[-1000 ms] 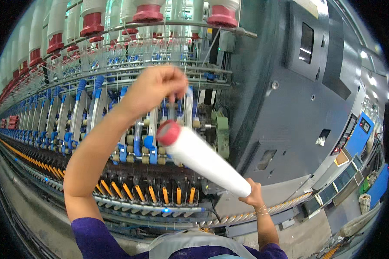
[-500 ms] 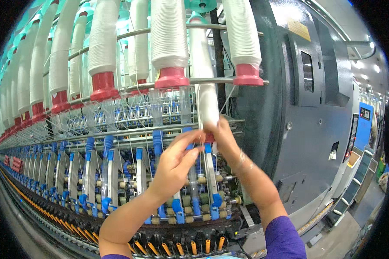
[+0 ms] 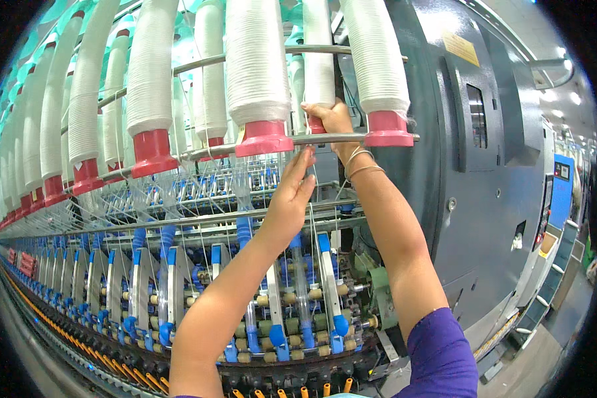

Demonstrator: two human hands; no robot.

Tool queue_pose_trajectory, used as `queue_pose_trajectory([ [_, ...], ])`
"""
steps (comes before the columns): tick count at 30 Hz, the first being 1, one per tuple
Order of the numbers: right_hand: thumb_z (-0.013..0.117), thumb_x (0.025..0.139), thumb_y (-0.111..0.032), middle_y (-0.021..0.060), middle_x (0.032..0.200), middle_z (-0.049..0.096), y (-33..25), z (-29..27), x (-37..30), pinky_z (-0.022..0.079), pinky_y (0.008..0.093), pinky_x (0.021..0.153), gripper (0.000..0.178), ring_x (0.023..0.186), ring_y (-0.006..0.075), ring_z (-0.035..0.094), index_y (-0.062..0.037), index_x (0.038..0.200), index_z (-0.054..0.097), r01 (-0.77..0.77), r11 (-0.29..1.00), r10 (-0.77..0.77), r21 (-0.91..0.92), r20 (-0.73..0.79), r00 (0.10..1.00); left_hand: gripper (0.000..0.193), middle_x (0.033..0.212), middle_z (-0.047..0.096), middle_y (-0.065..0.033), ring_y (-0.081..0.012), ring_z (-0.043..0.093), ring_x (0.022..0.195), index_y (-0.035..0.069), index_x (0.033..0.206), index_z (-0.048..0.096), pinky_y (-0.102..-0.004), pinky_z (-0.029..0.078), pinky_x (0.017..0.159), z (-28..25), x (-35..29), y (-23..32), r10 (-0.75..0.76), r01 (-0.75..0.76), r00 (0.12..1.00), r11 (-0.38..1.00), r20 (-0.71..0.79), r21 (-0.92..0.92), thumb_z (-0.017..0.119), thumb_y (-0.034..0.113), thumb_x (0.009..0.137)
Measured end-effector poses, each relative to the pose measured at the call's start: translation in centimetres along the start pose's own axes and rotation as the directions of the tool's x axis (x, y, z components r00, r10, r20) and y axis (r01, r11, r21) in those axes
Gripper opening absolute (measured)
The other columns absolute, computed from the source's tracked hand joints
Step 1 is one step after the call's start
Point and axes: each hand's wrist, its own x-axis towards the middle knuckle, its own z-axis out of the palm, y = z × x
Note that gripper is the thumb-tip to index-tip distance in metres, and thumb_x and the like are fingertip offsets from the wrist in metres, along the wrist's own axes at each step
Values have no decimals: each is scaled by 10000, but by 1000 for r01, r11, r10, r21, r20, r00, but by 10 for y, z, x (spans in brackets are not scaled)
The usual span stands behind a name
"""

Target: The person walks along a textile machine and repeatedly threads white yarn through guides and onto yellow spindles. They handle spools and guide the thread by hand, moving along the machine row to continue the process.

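My right hand [image 3: 335,123] is closed round the lower end of a white roving bobbin [image 3: 319,73], behind the front metal rail. The bobbin hangs upright, and some of its red base shows between my fingers. Just below the rail, my left hand [image 3: 292,192] is raised with its fingers stretched upward and the thumb apart. A thin white strand passes close to those fingertips; whether they touch it I cannot tell. Two larger roving bobbins with red bases, a left one [image 3: 257,66] and a right one [image 3: 376,60], hang on either side, nearer to me.
Rows of roving bobbins run off to the left above the spinning frame. A metal rail [image 3: 205,152] crosses in front of my right wrist. Below are blue-tipped drafting arms [image 3: 330,278] and orange tubes [image 3: 348,385]. A dark grey machine cabinet [image 3: 471,219] stands at the right.
My right hand has raised the roving bobbin from below the rail to behind and above it. My left hand has moved up too, its fingers now straighter. The view has shifted slightly.
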Motion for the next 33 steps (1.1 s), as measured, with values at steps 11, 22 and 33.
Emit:
queue_pose_trajectory([
  [11, 450, 951, -484, 196, 1444, 324, 41, -40, -191, 295, 412, 1081, 814, 1297, 268, 380, 7, 1471, 61, -299, 944, 247, 141, 301, 921, 475, 1309, 484, -117, -206, 467, 1221, -43, 1312, 410, -374, 357, 1089, 34, 72, -49, 37, -299, 931, 650, -363, -699, 508, 260, 961],
  [22, 570, 904, -299, 213, 1338, 392, -125, -228, -299, 480, 425, 890, 460, 1072, 396, 543, -18, 1248, 449, 216, 441, 693, -871, 484, 534, 360, 1204, 555, -138, -260, 466, 1214, -1, 1149, 527, -404, 303, 1122, -20, 264, -24, 628, -464, 745, 249, -223, -850, 649, 189, 869],
  [33, 560, 903, -319, 177, 1249, 483, -146, -236, -331, 528, 394, 791, 382, 967, 343, 607, -41, 1164, 544, 329, 368, 762, -869, 485, 429, 149, 1003, 653, -167, -271, 648, 976, -17, 999, 581, -364, 540, 902, -5, 221, -24, 455, -654, 755, 566, -471, -501, 618, 64, 881],
])
